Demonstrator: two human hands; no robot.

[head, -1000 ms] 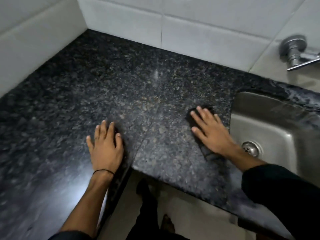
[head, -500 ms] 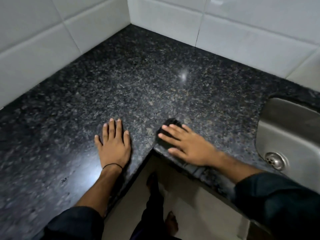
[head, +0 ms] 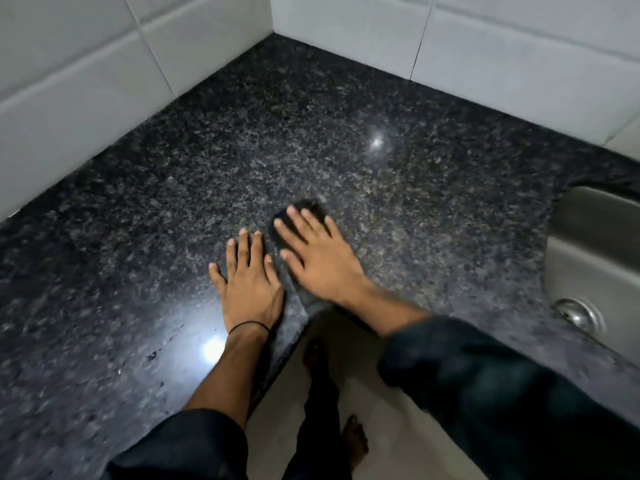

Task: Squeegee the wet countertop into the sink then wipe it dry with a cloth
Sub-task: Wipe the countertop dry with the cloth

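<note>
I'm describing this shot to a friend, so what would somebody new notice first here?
Two bare hands pressed flat on the dark speckled granite countertop near its inner corner: the left hand with a thin black wristband, and the right hand lying on a dark cloth. At the right edge sits a steel sink; white wall tiles run behind.

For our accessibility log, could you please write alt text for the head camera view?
A person's right hand presses a dark cloth flat on a black speckled granite countertop, beside the flat left hand. A steel sink lies at the right edge; white tiled walls meet behind.
</note>
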